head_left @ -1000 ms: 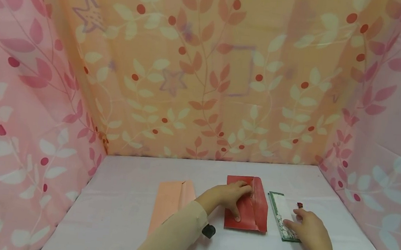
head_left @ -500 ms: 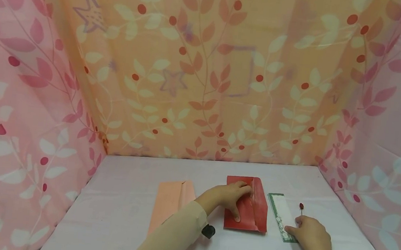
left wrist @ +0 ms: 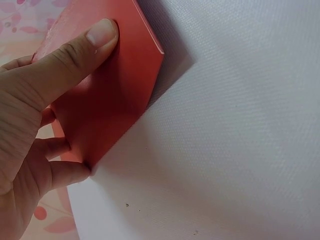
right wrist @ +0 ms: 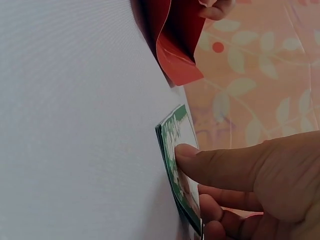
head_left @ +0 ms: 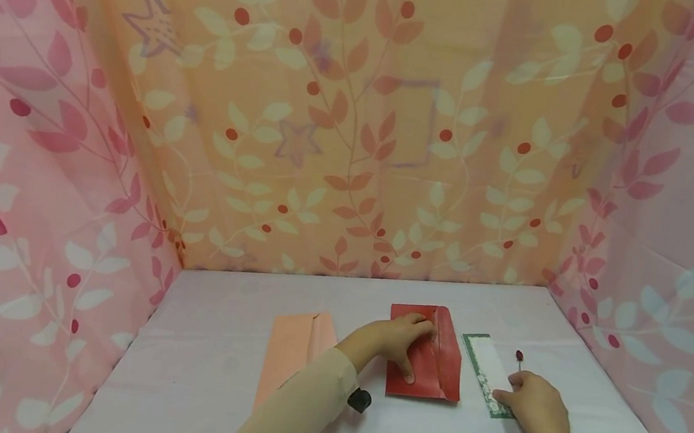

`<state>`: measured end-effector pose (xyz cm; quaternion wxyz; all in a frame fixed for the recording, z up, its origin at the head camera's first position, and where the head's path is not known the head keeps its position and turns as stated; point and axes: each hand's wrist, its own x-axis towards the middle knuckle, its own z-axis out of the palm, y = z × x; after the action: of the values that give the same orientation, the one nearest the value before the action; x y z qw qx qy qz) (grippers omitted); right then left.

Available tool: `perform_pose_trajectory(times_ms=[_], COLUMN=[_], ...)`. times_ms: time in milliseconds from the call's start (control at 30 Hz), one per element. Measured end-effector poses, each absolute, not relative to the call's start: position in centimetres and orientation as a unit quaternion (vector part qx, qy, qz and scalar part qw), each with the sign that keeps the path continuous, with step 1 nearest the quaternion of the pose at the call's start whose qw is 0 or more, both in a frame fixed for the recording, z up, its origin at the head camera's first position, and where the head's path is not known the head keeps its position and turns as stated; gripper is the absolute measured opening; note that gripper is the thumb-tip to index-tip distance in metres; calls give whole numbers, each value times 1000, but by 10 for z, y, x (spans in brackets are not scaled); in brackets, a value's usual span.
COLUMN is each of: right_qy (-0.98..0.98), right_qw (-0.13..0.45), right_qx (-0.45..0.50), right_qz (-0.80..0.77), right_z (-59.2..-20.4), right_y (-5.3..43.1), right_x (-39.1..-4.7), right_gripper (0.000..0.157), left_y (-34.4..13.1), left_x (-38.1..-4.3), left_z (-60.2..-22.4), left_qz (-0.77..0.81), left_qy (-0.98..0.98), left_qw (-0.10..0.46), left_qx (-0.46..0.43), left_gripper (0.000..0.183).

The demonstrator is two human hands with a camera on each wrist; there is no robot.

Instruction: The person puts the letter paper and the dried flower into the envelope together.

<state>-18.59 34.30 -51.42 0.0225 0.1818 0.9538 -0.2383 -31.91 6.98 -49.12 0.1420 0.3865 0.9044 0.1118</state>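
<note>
My left hand point(head_left: 397, 343) holds a red envelope point(head_left: 448, 366), its flap side facing right. In the left wrist view the thumb presses the envelope's red face point(left wrist: 107, 100) and the fingers curl at its edge. My right hand point(head_left: 538, 406) grips a folded sheet of paper point(head_left: 485, 369) with a green floral border. In the right wrist view the thumb lies on the printed face of the layered paper point(right wrist: 175, 135), fingers curled at the other edge. A small dark red bud on a thin stem point(head_left: 519, 356) shows just beyond the right fingers; whether they touch it is hidden.
A peach envelope point(head_left: 287, 350) lies left, partly behind the left forearm. Black wrist-camera parts point(head_left: 359, 400) show by the left wrist and at the bottom edge. White cloth covers the table point(head_left: 215, 343); patterned curtains enclose its back and sides.
My right hand has drawn slightly toward me and its thumb and fingers have closed in on the folded paper. More of the bud's stem shows. The left hand and red envelope stay put.
</note>
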Motion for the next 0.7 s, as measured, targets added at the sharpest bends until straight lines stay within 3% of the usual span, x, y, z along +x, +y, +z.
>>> perform_pose_trajectory(times_ms=[267,700], right_qy=[949,945], right_qw=[-3,11], right_qx=[165,112], right_qz=[-269,-306], right_z=[-513,-513], right_y=[347,365], right_x=[-185,-185], right_gripper=[47,45], left_y=[70,70], left_x=[-319,-318], left_z=[-492,-490], left_qz=[115,117], left_qy=[904,905], left_qw=[143,147], left_qx=[385,382], left_gripper=[101,101])
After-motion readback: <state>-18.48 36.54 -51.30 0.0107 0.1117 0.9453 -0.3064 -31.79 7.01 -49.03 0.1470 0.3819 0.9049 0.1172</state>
